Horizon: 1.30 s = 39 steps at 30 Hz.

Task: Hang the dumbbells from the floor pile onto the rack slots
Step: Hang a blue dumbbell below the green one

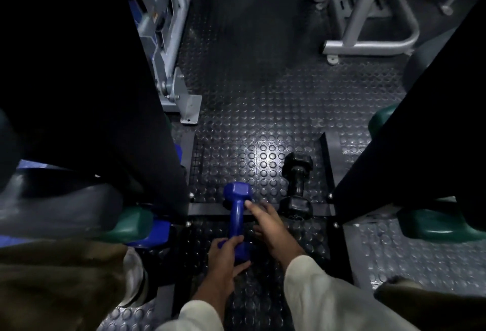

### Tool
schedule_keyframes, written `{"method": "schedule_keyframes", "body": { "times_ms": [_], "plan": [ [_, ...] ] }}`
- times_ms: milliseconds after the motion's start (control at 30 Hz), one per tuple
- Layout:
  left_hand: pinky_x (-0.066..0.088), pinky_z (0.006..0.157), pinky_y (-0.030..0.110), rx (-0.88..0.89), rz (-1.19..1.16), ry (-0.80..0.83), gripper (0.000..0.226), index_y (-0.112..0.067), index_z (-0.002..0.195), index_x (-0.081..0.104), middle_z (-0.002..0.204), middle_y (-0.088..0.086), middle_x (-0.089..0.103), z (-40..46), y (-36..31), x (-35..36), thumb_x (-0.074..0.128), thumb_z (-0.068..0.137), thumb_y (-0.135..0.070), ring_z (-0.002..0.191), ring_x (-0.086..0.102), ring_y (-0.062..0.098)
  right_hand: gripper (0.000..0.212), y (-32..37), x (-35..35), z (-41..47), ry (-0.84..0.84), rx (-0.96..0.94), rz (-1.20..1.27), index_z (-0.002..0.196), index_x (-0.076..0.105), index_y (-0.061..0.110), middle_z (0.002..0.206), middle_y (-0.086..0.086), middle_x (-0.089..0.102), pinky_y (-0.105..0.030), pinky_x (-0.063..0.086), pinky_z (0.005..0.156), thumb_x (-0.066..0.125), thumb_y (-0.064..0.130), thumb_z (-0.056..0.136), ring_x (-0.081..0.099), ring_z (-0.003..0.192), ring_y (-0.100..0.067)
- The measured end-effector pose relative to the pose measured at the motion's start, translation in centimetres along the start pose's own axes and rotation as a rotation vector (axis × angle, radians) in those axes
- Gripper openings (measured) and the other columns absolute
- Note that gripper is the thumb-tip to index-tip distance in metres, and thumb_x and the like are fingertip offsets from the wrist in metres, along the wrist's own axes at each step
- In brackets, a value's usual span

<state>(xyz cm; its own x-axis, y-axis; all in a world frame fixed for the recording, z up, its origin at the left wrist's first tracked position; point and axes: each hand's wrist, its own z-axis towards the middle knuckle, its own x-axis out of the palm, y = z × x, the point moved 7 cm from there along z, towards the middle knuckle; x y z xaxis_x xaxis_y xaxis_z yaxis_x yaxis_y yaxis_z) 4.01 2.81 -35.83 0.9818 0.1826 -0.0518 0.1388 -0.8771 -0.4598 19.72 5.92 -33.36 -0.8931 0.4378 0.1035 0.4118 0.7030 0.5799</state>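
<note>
Left hand point(223, 257) grips blue dumbbell point(238, 215); right hand point(268, 223) spread (touching handle), black dumbbell point(297, 186) beside.

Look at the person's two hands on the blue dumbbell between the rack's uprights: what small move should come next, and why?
Probably curl the right hand round the handle of the blue dumbbell before lifting. The left hand already holds the near end, but the right hand's straight fingers only touch the handle just below the far head. The dumbbell lies across the rack's low crossbar, so a two-handed grip should lift it cleanly.

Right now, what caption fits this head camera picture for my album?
Left hand grips blue dumbbell, right hand touching it, black dumbbell beside.
</note>
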Motion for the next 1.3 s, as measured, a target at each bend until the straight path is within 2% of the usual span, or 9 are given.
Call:
{"method": "schedule_keyframes", "body": {
  "times_ms": [67,133,333,500,633,767,1000,1167,1300],
  "plan": [
    [0.063,0.069,0.051,0.020,0.049,0.015,0.035,-0.013,0.111,0.059,0.108,0.018,0.069,-0.8,0.4,-1.2,0.079,0.084,-0.006,0.095,0.070,0.035,0.090,1.1,1.2,0.6,0.009,-0.075,-0.016,0.156,0.034,0.043,0.138,0.003,0.060,-0.040,0.055,0.099,0.083,0.055,0.081,0.066,0.117,-0.024],
    [0.063,0.068,0.047,0.044,0.114,0.031,0.034,-0.017,0.109,0.060,0.109,0.016,0.070,-1.9,0.6,-2.5,0.077,0.083,-0.002,0.090,0.071,0.033,0.091,2.0,1.3,0.8,-0.074,-0.182,-0.166,0.147,0.046,0.050,0.130,0.008,0.064,-0.041,0.056,0.102,0.089,0.063,0.067,0.067,0.114,-0.019],
    [0.054,0.045,0.029,0.235,0.461,-0.047,0.047,-0.029,0.100,0.068,0.119,0.019,0.060,-3.2,-2.6,-5.3,0.085,0.064,-0.004,0.082,0.069,0.033,0.046,0.8,-0.8,-0.6,-0.160,-0.226,-0.159,0.101,0.072,0.039,0.111,-0.004,0.074,-0.048,0.063,0.090,0.095,0.041,0.061,0.074,0.096,-0.025],
    [0.062,0.073,0.039,0.318,0.592,-0.066,0.076,-0.039,0.120,0.055,0.107,0.006,0.067,-2.7,-5.6,-5.8,0.088,0.059,-0.008,0.092,0.069,0.030,0.057,0.9,-1.4,-4.4,-0.093,-0.208,-0.119,0.128,0.061,0.041,0.115,0.001,0.069,-0.033,0.060,0.061,0.085,0.019,0.082,0.070,0.082,-0.021],
    [0.065,0.075,0.047,0.366,0.576,-0.074,0.076,-0.028,0.108,0.062,0.102,0.003,0.073,0.0,-5.8,-6.1,0.083,0.035,-0.030,0.087,0.072,0.026,0.046,2.0,-2.1,-7.0,-0.071,-0.246,-0.108,0.115,0.060,0.041,0.099,-0.008,0.069,-0.028,0.043,0.048,0.079,0.012,0.084,0.054,0.054,-0.018],
    [0.063,0.069,0.039,0.414,0.525,-0.037,0.042,-0.025,0.089,0.065,0.085,0.003,0.072,-9.1,-8.5,-4.7,0.085,0.055,-0.012,0.078,0.071,0.026,0.048,3.7,-3.2,-10.5,-0.105,-0.332,-0.088,0.113,0.061,0.045,0.108,-0.012,0.071,-0.031,0.050,0.054,0.080,0.022,0.076,0.062,0.066,-0.024],
    [0.063,0.074,0.038,0.507,0.576,0.058,0.056,-0.030,0.108,0.063,0.096,0.001,0.068,-14.4,-9.0,-2.0,0.084,0.060,-0.009,0.083,0.068,0.023,0.062,4.5,-6.9,-17.7,-0.150,-0.466,-0.223,0.126,0.051,0.042,0.106,-0.015,0.067,-0.024,0.049,0.051,0.074,0.004,0.082,0.061,0.066,-0.016],
    [0.055,0.067,0.028,0.663,0.693,0.121,0.051,-0.032,0.097,0.059,0.094,-0.002,0.064,-18.0,-8.9,2.3,0.085,0.064,-0.003,0.074,0.062,0.015,0.058,4.5,-12.3,-21.5,-0.363,-0.466,-0.363,0.122,0.046,0.053,0.099,0.001,0.074,-0.039,0.059,0.081,0.076,0.033,0.076,0.069,0.080,-0.019],
    [0.054,0.079,0.029,0.769,0.889,0.177,0.066,-0.026,0.119,0.064,0.118,0.000,0.054,-20.0,-7.9,6.6,0.087,0.057,-0.019,0.091,0.061,0.021,0.057,2.3,-18.2,-21.3,-0.512,-0.410,-0.325,0.116,0.045,0.047,0.097,0.000,0.073,-0.050,0.060,0.086,0.075,0.047,0.068,0.073,0.087,-0.031]
  ]
}}
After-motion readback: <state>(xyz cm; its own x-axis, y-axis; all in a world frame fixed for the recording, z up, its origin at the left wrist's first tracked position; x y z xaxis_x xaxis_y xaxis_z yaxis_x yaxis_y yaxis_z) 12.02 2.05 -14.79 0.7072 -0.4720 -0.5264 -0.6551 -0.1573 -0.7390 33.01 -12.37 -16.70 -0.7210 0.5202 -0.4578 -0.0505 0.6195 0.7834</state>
